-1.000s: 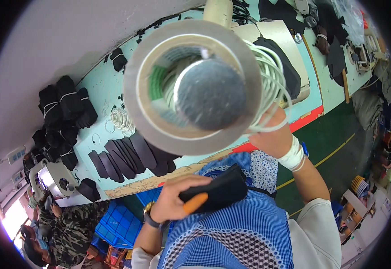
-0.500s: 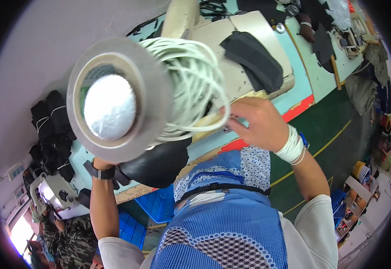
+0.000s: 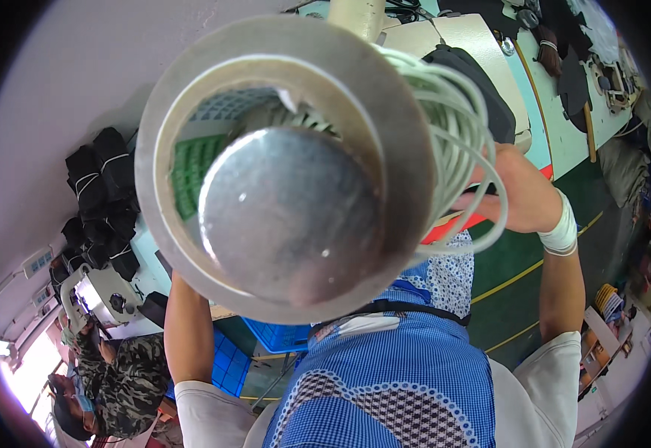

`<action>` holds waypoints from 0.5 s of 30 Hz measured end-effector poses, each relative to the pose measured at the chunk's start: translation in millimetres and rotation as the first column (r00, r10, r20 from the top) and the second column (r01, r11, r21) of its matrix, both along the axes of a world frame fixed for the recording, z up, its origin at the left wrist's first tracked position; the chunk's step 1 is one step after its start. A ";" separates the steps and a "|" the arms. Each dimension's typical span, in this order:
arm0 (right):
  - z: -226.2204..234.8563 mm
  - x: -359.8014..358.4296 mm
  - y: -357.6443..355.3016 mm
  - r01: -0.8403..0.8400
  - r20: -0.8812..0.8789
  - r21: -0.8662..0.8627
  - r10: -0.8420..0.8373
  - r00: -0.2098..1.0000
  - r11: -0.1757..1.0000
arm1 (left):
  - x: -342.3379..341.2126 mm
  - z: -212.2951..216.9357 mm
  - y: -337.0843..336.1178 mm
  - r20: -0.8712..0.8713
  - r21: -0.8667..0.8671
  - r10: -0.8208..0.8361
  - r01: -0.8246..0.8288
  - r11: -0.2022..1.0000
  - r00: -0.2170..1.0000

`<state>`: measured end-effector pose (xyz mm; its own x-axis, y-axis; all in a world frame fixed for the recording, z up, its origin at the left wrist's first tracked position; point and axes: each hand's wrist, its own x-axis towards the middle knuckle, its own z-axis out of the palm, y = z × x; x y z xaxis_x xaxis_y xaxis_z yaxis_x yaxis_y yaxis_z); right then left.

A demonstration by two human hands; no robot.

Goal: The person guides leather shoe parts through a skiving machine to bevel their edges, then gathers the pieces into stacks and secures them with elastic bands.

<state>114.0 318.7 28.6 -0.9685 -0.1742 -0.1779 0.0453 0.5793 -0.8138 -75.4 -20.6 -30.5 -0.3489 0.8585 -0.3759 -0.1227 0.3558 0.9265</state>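
A large grey ring with a silvery dome (image 3: pixel 288 213) inside it fills the middle of the view, close to the camera. Loops of white cord (image 3: pixel 456 112) hang beside and behind it on the right. My right hand (image 3: pixel 519 190) is behind the cord's outer loops, fingers bent and thumb drawn in toward them; the fingertips are partly covered, and I cannot make out what they hold. White cord or thread is wound round my right wrist (image 3: pixel 562 228). My left forearm (image 3: pixel 188 321) runs up behind the ring, which hides the left hand.
A cream sewing machine bed (image 3: pixel 422 33) and a black piece of fabric (image 3: pixel 482 82) show behind the cord. Tied black bundles (image 3: pixel 101 179) lie at the left. A person in camouflage (image 3: pixel 120 373) sits at another machine (image 3: pixel 109 291). Blue crates (image 3: pixel 224 369) stand below the table.
The ring and dome appear much larger and farther right, now covering my left hand and most of the table. The cord and my right hand also appear farther right.
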 end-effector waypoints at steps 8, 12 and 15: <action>-14.6 -19.0 -17.7 0.013 -0.192 0.011 -0.011 0.981 1.000 | 35.1 12.8 9.6 0.459 -0.087 0.462 -0.479 0.874 0.759; 4.8 6.5 12.4 0.063 0.156 -0.023 -0.059 0.986 0.998 | 17.9 26.6 18.4 0.106 -0.122 0.243 -0.230 0.965 0.964; -8.6 -12.7 -11.5 -0.065 -0.159 0.016 0.066 0.985 0.998 | 13.1 35.6 23.1 -0.139 -0.202 0.081 -0.108 0.973 0.987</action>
